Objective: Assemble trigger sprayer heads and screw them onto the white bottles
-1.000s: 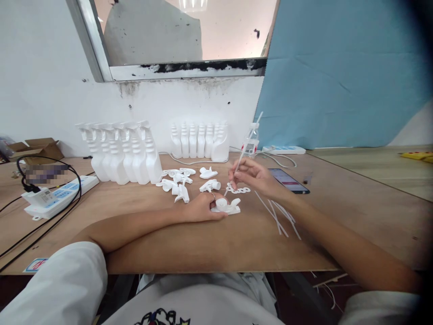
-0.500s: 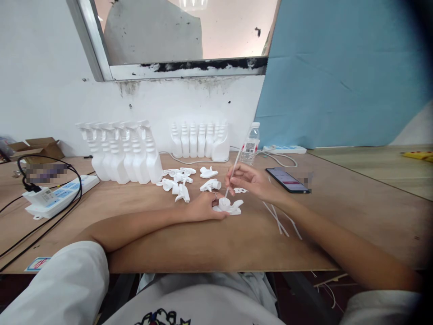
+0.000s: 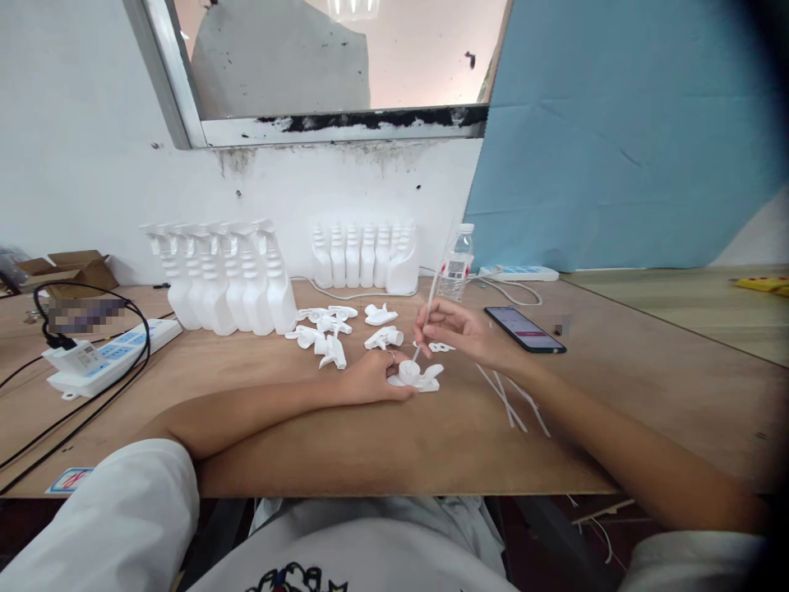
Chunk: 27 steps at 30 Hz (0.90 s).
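My left hand (image 3: 379, 378) is closed round the near end of a white trigger spray head (image 3: 428, 380) lying on the table, its round collar facing up. Between the pinched fingers of my right hand (image 3: 453, 329) is a thin white dip tube (image 3: 430, 300), tilted, its upper end leaning right. The tube's lower tip meets the collar of the spray head; how deep it sits cannot be made out. Several loose spray heads (image 3: 333, 352) lie just beyond my left hand. More thin tubes (image 3: 502, 399) rest under my right forearm.
White spray bottles with heads (image 3: 225, 288) stand at the back left, headless bottles (image 3: 366, 259) behind. A clear water bottle (image 3: 454, 275) and a phone (image 3: 523, 330) are beyond my right hand. A power strip (image 3: 117, 353) with black cables lies left; another strip (image 3: 521, 272) lies by the wall.
My right hand has shifted very slightly to the right with the tube, which stays at the collar. My left hand and the spray head look unmoved.
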### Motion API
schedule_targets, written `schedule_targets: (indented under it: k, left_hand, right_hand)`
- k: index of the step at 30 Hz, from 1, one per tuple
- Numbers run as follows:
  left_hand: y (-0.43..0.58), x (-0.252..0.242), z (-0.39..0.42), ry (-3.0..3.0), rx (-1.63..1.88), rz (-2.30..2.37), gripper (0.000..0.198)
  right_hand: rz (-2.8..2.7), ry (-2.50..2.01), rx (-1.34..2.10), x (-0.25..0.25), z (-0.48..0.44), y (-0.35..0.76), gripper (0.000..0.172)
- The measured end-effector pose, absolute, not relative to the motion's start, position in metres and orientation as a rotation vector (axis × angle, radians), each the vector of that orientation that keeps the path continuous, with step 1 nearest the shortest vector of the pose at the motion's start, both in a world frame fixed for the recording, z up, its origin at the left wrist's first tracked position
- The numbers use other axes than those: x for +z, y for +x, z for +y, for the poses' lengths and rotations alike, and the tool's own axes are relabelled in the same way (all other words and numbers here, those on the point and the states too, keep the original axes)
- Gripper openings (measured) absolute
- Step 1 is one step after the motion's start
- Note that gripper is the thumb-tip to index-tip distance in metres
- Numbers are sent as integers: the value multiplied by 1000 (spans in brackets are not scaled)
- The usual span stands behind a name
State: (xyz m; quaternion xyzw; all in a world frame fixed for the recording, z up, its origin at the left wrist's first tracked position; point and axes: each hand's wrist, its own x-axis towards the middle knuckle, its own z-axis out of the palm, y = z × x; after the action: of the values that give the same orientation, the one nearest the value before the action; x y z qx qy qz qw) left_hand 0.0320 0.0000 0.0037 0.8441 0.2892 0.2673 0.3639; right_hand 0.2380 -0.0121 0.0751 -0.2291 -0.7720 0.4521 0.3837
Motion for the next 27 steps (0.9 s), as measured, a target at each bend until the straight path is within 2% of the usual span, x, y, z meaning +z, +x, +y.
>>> schedule_targets:
  k: [13, 27]
  left_hand:
    - [32, -2, 4, 2238, 693, 764, 32]
    - [32, -5, 5, 2209, 698, 729, 31]
  right_hand:
    - [-2188, -888, 1188, 63, -2, 237, 40]
    - [-2211, -807, 1124, 61, -2, 240, 36]
